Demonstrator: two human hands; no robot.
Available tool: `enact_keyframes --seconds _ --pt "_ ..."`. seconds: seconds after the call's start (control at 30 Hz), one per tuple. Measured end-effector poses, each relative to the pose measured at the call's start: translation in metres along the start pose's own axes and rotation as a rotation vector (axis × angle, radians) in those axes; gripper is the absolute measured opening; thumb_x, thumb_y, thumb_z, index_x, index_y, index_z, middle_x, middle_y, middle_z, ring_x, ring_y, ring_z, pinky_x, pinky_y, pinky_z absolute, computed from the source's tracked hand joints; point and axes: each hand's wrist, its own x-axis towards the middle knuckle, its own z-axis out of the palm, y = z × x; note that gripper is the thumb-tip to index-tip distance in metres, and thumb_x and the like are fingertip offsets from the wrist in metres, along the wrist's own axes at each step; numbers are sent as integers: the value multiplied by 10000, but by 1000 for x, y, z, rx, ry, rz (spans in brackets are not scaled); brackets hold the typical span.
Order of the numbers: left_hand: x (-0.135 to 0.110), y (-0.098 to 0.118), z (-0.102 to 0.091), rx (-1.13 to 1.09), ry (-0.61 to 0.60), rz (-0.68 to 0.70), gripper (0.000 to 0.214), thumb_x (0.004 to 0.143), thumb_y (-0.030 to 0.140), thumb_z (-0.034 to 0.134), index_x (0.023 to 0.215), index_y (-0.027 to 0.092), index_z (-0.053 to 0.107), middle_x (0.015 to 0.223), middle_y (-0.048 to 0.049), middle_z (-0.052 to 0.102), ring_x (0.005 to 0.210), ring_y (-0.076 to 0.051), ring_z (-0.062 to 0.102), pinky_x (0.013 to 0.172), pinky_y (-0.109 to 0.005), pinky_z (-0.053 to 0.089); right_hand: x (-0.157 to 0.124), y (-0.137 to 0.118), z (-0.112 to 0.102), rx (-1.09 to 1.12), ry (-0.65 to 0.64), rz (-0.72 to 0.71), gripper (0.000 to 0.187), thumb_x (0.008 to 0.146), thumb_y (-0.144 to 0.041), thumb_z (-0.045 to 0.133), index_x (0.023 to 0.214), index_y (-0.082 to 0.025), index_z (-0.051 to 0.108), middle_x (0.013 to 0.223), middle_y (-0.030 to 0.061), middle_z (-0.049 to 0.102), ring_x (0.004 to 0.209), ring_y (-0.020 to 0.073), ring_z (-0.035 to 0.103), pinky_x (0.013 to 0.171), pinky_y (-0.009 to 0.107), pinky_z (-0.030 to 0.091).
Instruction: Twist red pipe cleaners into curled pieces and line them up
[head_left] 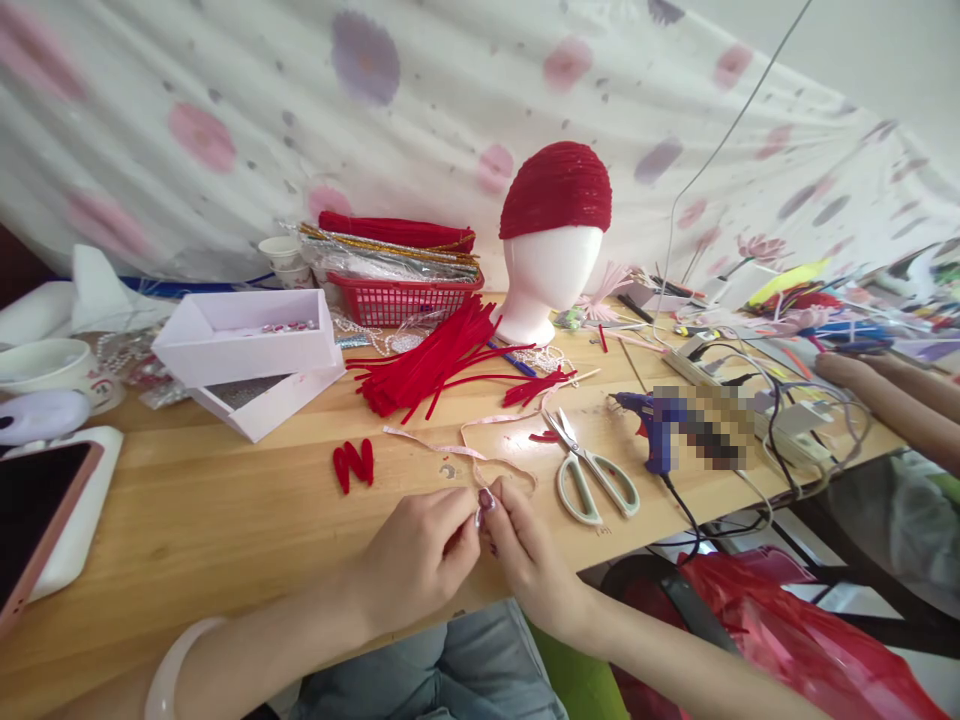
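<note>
Holding the left hand (424,545) and right hand (536,570) together, curled and pressed at the tips, over the near edge of the desk (262,560); cannot tell whether grasping anything. Just beyond, see a pale narrow tape (409,436) lying in loose curves, between scissors (579,451) on the right and short red pieces (367,462) on the left. Farther back, see a bundle of red strips (420,365) before a red basket (405,300), near a white head form (547,270) wearing a red ribbed cap (559,190). Rightward, see a blue glue gun (657,442) and another person's arms (885,395).

Thin pale tape (472,453), loosely curled, lying on wooden table (225,520)
</note>
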Motion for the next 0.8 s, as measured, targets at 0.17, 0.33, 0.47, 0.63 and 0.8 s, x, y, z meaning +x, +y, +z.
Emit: enact_keyframes --seconds 0.17,0.33,0.47,0.63,0.8 --pt "4 -2 0 -754 -201 -588 278 900 390 425 680 220 418 536 81 370 398 -83 341 375 -213 361 15 6 -8 -495 -46 -391 182 961 -168 347 794 -227 391 707 17 482 614 170 401 590 309 306" --pt "9 -9 -4 -1208 -415 -954 222 664 343 617 635 201 449 472 114 325 366 -36 195 290 -145 321 30 16 -20 -710 -152 -887 238 879 -55 354 736 -230 427 654 26 483 614 189 386 592 317 324" --pt "8 -6 -5 -1199 -425 -902 234 688 370 612 643 195 465 461 108 343 365 -40 238 314 -165 408 29 15 -26 -543 -223 -763 213 918 -184 419 711 -233 433 656 11 491 609 178 410 613 323 359" --pt "3 -6 -3 -824 -173 -572 307 877 455 482 716 193 503 527 76 389 439 -87 406 447 -253 551 20 3 -14 -134 -97 -240 376 1046 -307 237 788 -201 489 672 -1 496 613 146 471 611 284 396" --pt "1 -12 -4 -579 -110 -494 312 929 414 425 703 203 462 650 35 488 500 -103 506 454 -215 504 17 2 -3 185 -166 36 428 1026 -460 315 728 -200 479 608 -29 467 568 125 452 584 262 378"
